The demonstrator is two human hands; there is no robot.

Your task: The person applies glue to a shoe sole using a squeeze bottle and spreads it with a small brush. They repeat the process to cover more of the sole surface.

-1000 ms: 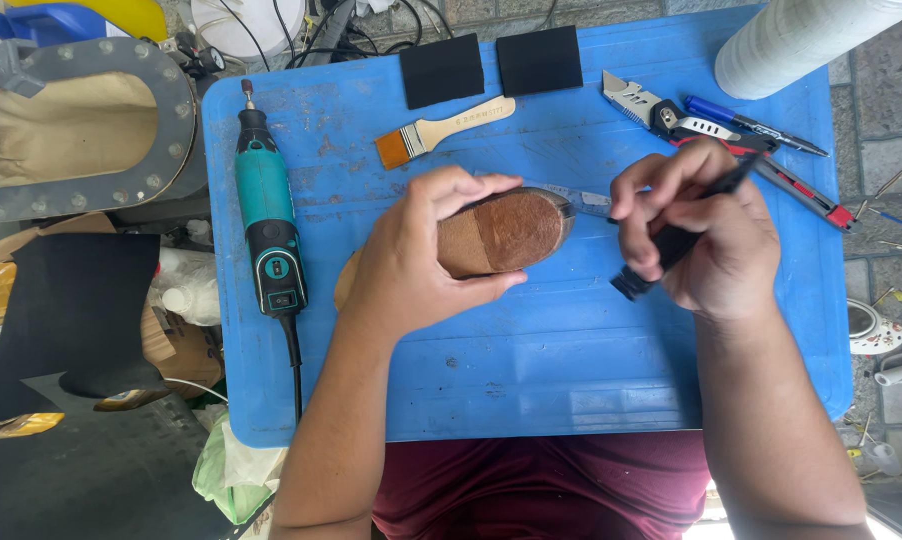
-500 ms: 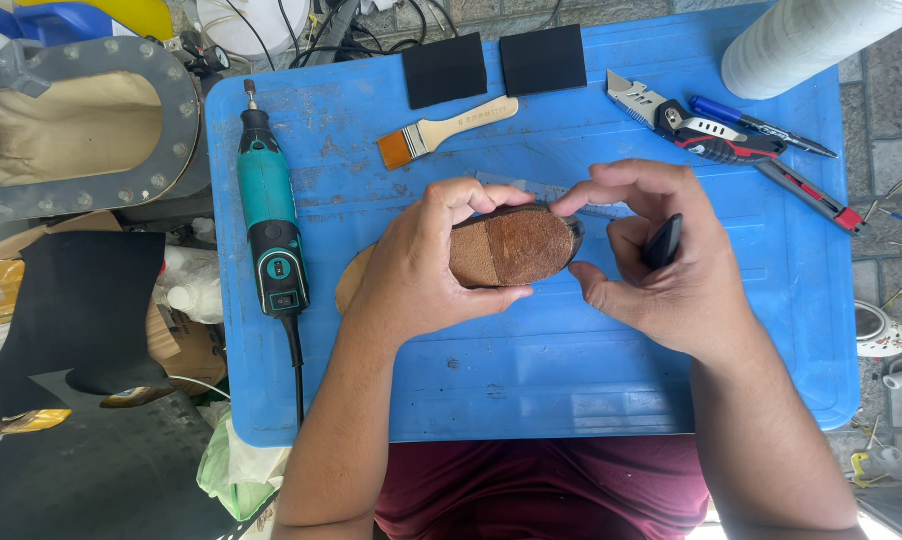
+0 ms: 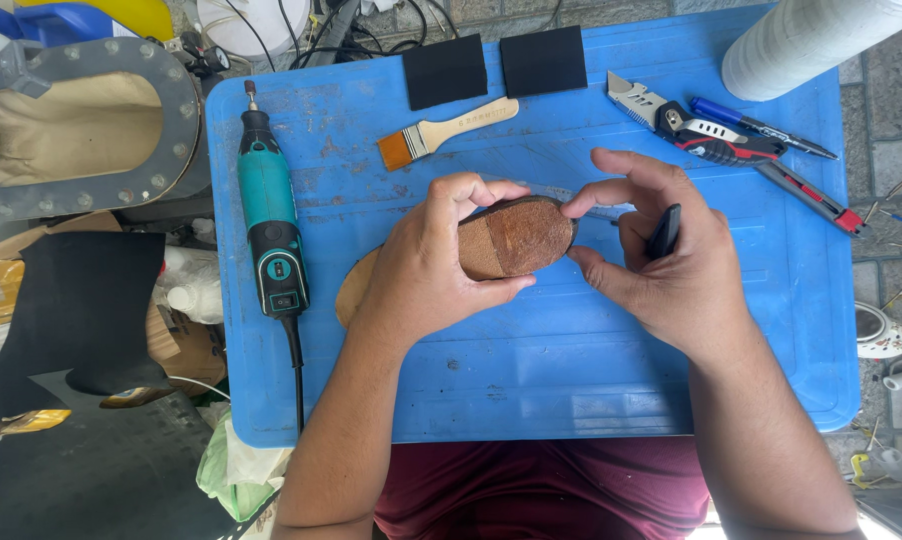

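**Sole piece held between two hands over the blue mat**

Sole-shaped brown leather piece sat in the middle of the scene, raised just above the blue work mat, the largest thing in view, which covered the bench from edge to edge. A white roll lay across the mat's far right corner. The left hand wrapped round the piece from the near side, thumb under its lower edge and fingers curled over the top, clamped on it. The right hand met the piece at its rounded right end, forefinger and thumb touching that end, while a dark tool handle was tucked against the palm under the other fingers; how tightly those fingers closed could not be told.

A teal rotary tool lay lengthwise near the mat's left edge, its cord running toward the person. Two black rectangular pads rested side by side at the far edge, with a small wooden-handled brush just in front of them. To the right lay a utility knife and, beside it, a blue pen
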